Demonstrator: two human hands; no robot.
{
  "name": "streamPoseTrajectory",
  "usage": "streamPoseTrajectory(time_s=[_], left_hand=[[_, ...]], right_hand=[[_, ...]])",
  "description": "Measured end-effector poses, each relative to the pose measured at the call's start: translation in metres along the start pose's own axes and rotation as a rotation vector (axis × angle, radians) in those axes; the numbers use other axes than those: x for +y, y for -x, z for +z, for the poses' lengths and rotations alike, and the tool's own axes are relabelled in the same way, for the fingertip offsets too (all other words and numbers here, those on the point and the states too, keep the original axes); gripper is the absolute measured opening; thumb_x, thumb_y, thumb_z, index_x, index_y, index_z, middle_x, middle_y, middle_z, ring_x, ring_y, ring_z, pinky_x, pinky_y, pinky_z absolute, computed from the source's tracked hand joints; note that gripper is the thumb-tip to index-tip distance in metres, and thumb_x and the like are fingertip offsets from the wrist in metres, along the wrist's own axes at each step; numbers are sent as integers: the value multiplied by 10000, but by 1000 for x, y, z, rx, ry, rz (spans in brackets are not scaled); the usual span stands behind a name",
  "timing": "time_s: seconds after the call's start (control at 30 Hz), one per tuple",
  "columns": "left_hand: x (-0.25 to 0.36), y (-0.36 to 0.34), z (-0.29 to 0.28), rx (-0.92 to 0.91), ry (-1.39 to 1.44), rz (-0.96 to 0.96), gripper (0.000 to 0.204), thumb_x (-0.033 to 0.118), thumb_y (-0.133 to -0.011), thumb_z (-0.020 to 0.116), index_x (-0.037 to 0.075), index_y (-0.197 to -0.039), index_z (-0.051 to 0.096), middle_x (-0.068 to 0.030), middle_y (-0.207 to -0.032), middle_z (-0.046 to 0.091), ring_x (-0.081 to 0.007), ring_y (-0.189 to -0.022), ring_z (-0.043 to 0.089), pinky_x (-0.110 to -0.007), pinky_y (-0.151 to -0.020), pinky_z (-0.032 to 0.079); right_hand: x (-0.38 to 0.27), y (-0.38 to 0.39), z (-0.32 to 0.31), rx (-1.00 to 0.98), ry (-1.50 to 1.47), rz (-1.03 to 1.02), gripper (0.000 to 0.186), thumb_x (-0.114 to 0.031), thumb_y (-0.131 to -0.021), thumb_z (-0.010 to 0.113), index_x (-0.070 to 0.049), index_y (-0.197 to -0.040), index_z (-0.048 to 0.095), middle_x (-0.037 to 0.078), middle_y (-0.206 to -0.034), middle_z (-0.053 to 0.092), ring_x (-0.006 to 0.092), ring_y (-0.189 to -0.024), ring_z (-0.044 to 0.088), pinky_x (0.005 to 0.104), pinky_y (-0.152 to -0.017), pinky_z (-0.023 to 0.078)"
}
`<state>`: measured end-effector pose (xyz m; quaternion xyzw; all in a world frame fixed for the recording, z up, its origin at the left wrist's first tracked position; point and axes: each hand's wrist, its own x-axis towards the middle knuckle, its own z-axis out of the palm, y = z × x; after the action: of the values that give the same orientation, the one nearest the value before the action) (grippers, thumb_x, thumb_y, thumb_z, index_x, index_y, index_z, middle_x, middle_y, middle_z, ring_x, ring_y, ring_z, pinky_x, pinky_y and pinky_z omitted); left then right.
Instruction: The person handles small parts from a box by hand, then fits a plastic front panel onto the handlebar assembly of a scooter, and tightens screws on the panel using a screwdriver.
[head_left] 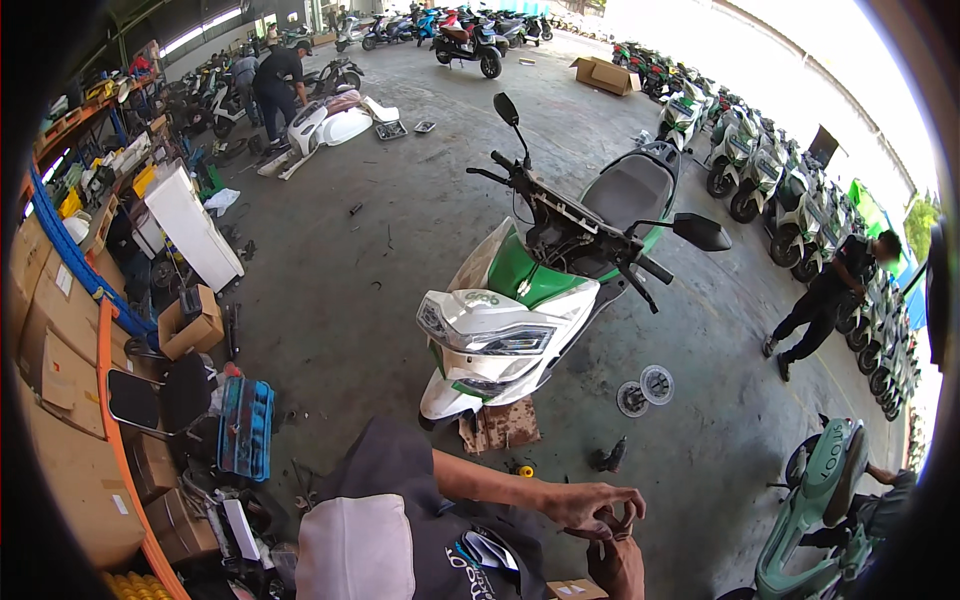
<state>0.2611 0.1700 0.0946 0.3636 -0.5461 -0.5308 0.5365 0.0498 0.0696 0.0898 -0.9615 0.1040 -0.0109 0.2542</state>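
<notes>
My left hand (595,508) reaches across from the lower left, fingers curled in a pinch just above my right hand (616,565), whose fingers are closed beneath it. A small dark item seems to be between them, too hidden to name. Ahead stands a white-and-green scooter (535,300) with its handlebar top exposed, over a stained brown slab (500,425). Near my hands on the floor lie a small yellow round item (525,471), a black tool (610,457) and two metal discs (657,384). A cardboard piece (575,590) shows at the lower edge.
An orange-framed shelf (125,470) with boxes lines the left, beside a blue toolbox (243,425). A person (830,300) stands right, before rows of parked scooters (785,225). A mint-green scooter (815,510) with a person is lower right. Workers (280,85) are behind among white panels (340,125).
</notes>
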Motion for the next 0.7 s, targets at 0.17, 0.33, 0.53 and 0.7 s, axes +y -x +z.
streamPoseTrajectory(time_s=[0.17,0.33,0.53,0.7], left_hand=[[-18,1,-7,157,-212,6,360,199,-908,727,41,-1161,525,-108,-838,648,-240,-815,652,-399,-752,506],[-10,4,-13,-170,-367,-110,353,341,-952,658,-3,-953,583,-170,-831,642,-356,-788,638,-444,-662,472],[-22,-3,-9,-269,-643,312,284,252,-1017,553,2,-892,603,-182,-767,616,-410,-762,611,-477,-665,478],[-13,1,-7,-194,-527,269,263,216,-1013,564,-11,-883,588,-164,-726,596,-320,-690,614,-431,-636,464]], right_hand=[[11,4,3,-50,129,81,371,-45,-904,546,-159,-1246,635,211,-1285,622,449,-954,637,540,-785,516],[-15,-6,-12,11,-45,-61,376,-49,-888,575,-138,-1250,629,202,-1273,640,438,-1003,643,511,-831,530],[-20,-8,2,-22,-307,62,305,-80,-873,632,-137,-1171,656,200,-1195,666,408,-1029,649,485,-875,524],[-15,-8,-1,26,-410,76,229,-26,-805,720,-19,-1033,711,175,-955,736,319,-906,725,389,-801,561]])
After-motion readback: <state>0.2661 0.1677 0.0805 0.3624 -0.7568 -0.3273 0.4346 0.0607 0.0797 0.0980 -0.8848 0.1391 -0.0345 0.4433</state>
